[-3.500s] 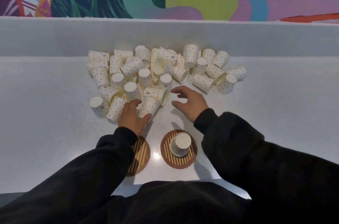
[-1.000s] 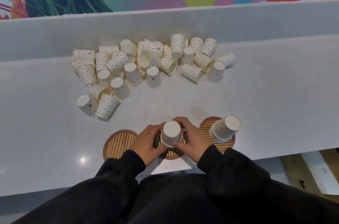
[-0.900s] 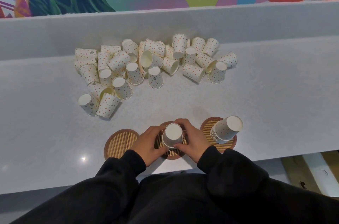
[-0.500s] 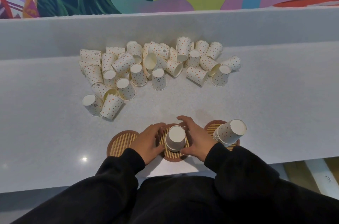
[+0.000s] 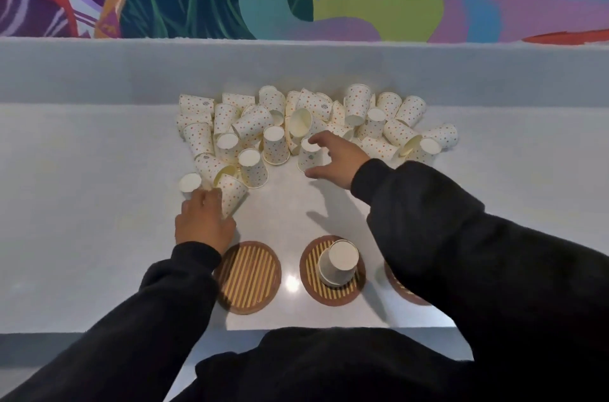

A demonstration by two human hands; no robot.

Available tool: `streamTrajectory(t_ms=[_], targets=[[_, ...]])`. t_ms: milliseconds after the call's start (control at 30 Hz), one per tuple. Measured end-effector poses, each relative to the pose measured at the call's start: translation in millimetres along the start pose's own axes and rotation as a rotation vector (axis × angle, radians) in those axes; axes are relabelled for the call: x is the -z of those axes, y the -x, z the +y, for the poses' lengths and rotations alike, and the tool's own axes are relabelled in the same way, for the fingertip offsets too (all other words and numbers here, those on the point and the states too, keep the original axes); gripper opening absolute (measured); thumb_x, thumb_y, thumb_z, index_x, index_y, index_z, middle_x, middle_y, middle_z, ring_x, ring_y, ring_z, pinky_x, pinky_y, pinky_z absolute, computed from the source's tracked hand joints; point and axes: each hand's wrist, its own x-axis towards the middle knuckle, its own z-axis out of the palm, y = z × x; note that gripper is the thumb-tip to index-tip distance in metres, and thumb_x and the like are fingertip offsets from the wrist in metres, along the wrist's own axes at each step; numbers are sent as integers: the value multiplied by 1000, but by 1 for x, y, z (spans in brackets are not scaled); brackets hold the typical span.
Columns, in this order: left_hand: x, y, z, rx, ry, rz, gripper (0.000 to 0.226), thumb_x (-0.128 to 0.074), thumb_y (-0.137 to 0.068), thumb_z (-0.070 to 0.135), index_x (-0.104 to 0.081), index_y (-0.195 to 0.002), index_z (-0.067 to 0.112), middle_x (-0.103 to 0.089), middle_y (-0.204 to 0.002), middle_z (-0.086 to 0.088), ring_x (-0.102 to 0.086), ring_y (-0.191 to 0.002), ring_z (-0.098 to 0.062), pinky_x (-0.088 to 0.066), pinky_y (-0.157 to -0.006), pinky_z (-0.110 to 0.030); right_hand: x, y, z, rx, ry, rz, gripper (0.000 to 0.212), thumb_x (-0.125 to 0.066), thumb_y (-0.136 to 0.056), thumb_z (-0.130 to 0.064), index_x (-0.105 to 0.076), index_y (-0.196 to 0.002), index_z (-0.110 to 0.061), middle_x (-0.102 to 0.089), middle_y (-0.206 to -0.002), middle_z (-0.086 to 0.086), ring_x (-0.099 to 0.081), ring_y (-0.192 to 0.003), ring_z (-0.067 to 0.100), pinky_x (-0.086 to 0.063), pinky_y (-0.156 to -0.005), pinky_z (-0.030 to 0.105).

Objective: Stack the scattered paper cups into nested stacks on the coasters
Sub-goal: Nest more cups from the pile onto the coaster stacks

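Hands now off nested stack (image 5: 337, 264), left hand (image 5: 205, 224) gripping fallen cup (image 5: 233, 194), right hand (image 5: 341, 158) pinching upturned cup (image 5: 309, 157)

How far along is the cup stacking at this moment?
Done: a short nested stack of dotted white paper cups stands upside down on the middle round striped wooden coaster. In hand: the right hand curls round an upturned cup at the pile's edge; the left hand is at a lying cup, grip unclear. Left: the scattered pile of cups, and the left coaster holds none.
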Motion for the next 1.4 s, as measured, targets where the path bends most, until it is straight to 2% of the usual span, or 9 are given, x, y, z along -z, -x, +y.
streamTrajectory(t_ms=[100,200,400,567,767,1033,1133,1300,1400], targets=[[-10,9,-3,-28,-73,-1,59,-75,-78,31,-53,-132,19,-56,-129,-15,-56,-106,-38,-52,-82,-51,-23,-49,12,-21,241,-6,80,-77,-87,-35,-36,-154,-23,-36,-159,7,-42,-140,34,-39,-113,43],[-16,14,-4,-33,-33,7,56,-78,-77,37,-57,-127,21,-54,-134,-11,-55,-109,-35,-52,-86,-50,-40,-73,25,-47,417,-30,84,-72,-87,-38,-26,-156,-32,-31,-160,6,-40,-138,39,-43,-109,53],[-25,15,-8,-28,120,-34,53,-78,-79,44,-48,-119,27,-59,-120,-2,-59,-97,-23,-53,-81,-39,-50,-79,31,-34,487,6,55,-64,-94,-17,-43,-144,-26,-43,-135,11,-55,-112,35,-47,-86,35],[-24,9,3,125,327,-54,57,-75,-80,63,-43,-114,30,-55,-108,8,-58,-90,-15,-51,-80,-37,-39,-59,25,-43,441,-80,53,-68,-92,-19,-49,-141,-26,-46,-136,10,-57,-111,31,-44,-84,28],[-18,-3,24,183,495,-91,47,-75,-83,28,-40,-114,31,-60,-108,-1,-63,-95,-29,-45,-79,-37,-2,-3,0,20,171,88,61,-79,-81,-31,-51,-135,-30,-49,-122,3,-54,-98,23,-42,-78,30],[35,39,85,-204,827,-28,50,-78,-83,22,-59,-124,44,-60,-124,16,-59,-110,-10,-56,-86,-37,25,74,20,-60,-225,361,55,-85,-70,-18,-56,-115,-26,-57,-116,0,-56,-103,17,-43,-83,27],[62,56,104,-305,874,-69,58,-78,-76,33,-54,-128,42,-62,-120,18,-62,-103,-9,-54,-76,-30,24,99,34,-87,-311,447,53,-83,-72,-16,-58,-117,-27,-57,-116,-1,-56,-103,16,-42,-81,25],[90,78,126,-522,735,-90,55,-74,-70,45,-57,-122,35,-65,-112,21,-61,-97,-10,-48,-71,-19,14,134,45,-89,-417,478,53,-80,-76,-22,-57,-121,-38,-56,-118,-9,-55,-109,9,-52,-92,34],[85,88,132,-630,621,-123,57,-71,-75,50,-57,-128,32,-62,-119,20,-58,-101,-8,-40,-76,-8,9,151,47,-75,-455,478,55,-79,-79,-22,-56,-126,-38,-53,-123,-10,-53,-114,2,-52,-87,22]])
